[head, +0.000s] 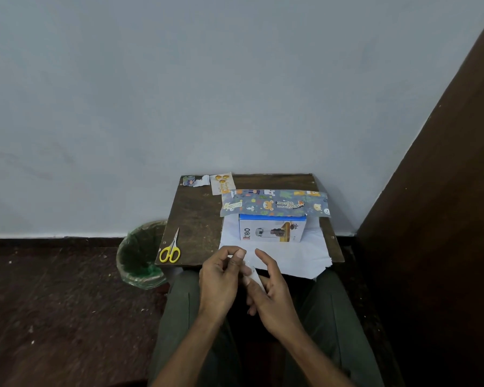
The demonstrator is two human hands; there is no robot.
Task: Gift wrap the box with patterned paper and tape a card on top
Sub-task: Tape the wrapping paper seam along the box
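Right now my two hands meet just in front of the near edge of the small wooden table [196,219], above my lap. My left hand [221,277] pinches something thin and pale between thumb and forefinger, and my right hand [271,291] cradles what looks like a small roll of clear tape [253,275], though it is too blurred and hidden by my fingers for me to be sure. So both hands are closed together on that one small thing, not on the paper.

The box [273,229] lies on the white underside of the wrapping paper [291,255], which is spread across the right part of the table and hangs a little over the near edge. The far flap of patterned paper [275,203], with its animals on grey, is folded up over the back of the box and rests along its top edge. The front face of the box is bare, so the wrapping is only begun.

I judge I am pulling off a piece of tape to fix that far flap. Next I need to free a strip without letting it curl on itself, then press it across flap and box. The yellow-handled scissors [170,248] lie at the table's left edge, and the card [222,183] waits at the far edge, beside a scrap of paper [196,180]. A green-lined bin [141,254] stands on the floor to the left
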